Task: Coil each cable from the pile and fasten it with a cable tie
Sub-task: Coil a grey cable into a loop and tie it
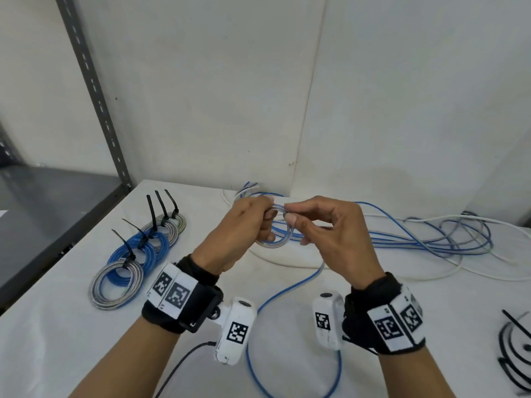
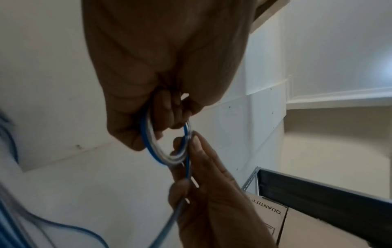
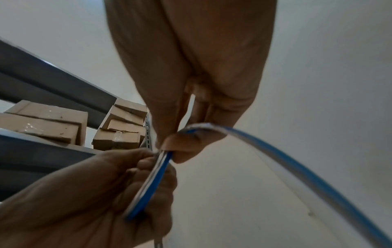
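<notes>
Left hand has its fingers curled round a small coil of blue-and-clear cable, held up just above the desk, and the right hand sits right beside it, pinching the same cable between thumb and forefinger at the top of the loop. In the left wrist view the coil shows as a couple of turns hanging from the curled fingers, with the right hand's fingertips on the far side of the ring. The loose tail drops from the right hand, swings down across the desk toward the person and loops back between the two wrists. Behind the hands, the pile of uncoiled cables, blue, grey and white, sprawls along the back right of the desk against the wall. Off to the left there's a row of finished coils, blue ones and greyish ones overlapping each other, each cinched with a black cable tie whose tail sticks up. At the right edge of the desk are some loose black cable ties, partly cut off by the frame. A grey metal shelf stands left of the desk, and the right wrist view catches cardboard boxes on it.
</notes>
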### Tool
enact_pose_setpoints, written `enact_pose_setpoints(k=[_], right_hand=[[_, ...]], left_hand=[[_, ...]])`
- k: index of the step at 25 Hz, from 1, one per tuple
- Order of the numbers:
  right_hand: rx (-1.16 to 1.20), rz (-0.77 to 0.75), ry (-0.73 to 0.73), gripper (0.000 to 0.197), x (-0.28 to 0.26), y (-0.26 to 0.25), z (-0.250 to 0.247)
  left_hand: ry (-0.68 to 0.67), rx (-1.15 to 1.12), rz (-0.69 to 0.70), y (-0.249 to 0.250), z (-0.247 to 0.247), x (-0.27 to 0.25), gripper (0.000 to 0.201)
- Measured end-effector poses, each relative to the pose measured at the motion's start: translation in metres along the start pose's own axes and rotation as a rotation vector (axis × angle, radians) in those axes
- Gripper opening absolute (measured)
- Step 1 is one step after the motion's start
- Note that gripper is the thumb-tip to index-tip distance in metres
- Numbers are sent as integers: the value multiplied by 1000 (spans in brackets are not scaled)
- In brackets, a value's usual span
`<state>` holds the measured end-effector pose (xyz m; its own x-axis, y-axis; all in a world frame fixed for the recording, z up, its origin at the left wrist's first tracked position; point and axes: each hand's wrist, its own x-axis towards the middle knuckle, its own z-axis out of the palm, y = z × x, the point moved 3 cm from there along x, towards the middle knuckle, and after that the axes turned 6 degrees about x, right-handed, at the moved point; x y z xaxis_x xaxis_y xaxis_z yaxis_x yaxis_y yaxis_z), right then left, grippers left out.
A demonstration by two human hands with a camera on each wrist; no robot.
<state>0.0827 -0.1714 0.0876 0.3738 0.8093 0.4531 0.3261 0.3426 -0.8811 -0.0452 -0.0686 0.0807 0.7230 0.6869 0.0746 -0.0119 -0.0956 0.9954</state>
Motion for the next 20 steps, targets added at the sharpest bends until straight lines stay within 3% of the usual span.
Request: enact_pose_setpoints(k=[4,8,14,17,20], right_hand=[[251,16,220,7,-4,5,20],[329,23,276,11,-7,7,33],[31,-41,68,12,0,-2,6],[-66,-45,-21,13,-3,-3,6],[-44,-50,-3,13,-3,-2,8]], left_hand=[[169,-342,46,1,-5,5,42],[165,-498,28,4,-8,5,39],[-40,-123,-112,6,-12,2,43],[-80,88,-82,6,-6,-2,47],[-66,152,10,7,-5,-5,47]])
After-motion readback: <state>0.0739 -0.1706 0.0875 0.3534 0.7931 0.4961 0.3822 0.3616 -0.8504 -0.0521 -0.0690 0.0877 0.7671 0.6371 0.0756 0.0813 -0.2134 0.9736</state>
